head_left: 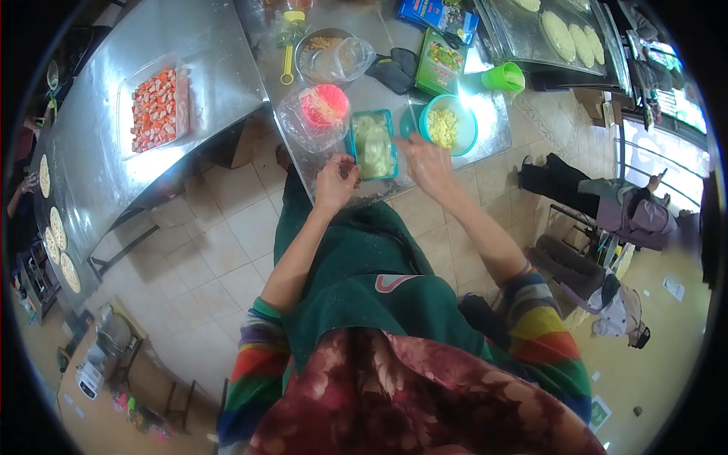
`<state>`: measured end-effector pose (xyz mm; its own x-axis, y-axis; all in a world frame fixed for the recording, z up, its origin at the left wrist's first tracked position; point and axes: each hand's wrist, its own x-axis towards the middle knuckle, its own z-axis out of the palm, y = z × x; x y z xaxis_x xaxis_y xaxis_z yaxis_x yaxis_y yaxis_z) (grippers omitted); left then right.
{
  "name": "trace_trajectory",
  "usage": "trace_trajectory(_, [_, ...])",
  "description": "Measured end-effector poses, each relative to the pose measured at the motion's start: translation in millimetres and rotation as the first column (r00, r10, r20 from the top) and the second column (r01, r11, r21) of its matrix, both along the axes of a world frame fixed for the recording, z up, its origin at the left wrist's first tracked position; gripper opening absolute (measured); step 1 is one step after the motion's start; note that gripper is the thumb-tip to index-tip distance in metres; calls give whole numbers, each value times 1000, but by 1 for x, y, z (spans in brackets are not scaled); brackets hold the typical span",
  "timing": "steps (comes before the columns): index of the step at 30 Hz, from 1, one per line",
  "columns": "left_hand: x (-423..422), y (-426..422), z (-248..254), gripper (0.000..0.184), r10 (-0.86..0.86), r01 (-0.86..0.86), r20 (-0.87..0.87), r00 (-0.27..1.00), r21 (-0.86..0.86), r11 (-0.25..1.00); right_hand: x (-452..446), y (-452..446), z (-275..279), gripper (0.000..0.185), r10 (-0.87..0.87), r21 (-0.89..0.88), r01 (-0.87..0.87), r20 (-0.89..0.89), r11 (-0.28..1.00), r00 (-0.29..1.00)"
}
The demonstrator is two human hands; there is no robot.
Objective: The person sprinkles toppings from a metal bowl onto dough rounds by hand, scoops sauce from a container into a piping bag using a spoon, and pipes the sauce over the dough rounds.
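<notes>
Table [491,135] at upper centre bears a filled-looking tub [394,148] and part-full bowl [474,129], left hand [337,182] and right hand [429,163] alongside, grips unclear.

the right hand [429,165] is blurred, and the top edge crops a tray [519,39].
</notes>
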<state>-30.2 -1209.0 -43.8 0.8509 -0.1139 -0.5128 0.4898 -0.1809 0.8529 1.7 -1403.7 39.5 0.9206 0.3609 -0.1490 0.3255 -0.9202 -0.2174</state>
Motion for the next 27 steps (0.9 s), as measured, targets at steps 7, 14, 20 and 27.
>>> trace_trajectory(7, [-1, -4, -8, 21, 18, -18, -26, 999, -17, 1000, -7, 5, -14, 30, 25, -23, -26, -24, 999, 999])
trace_trajectory(14, [-1, -6, -11, 21, 66, -70, -48, 997, -83, 994, 28, 9, -24, 20, -23, -32, 28, 131, 999, 991])
trace_trajectory(20, [-4, -17, -6, 20, 92, -92, -4, 996, 12, 996, -9, 7, -5, 15, -9, -136, -5, -104, 991, 994])
trace_trajectory(27, [-5, -15, -9, 21, 25, -28, 42, 999, 70, 997, -31, 5, 18, 27, -147, 27, 152, -142, 988, 979])
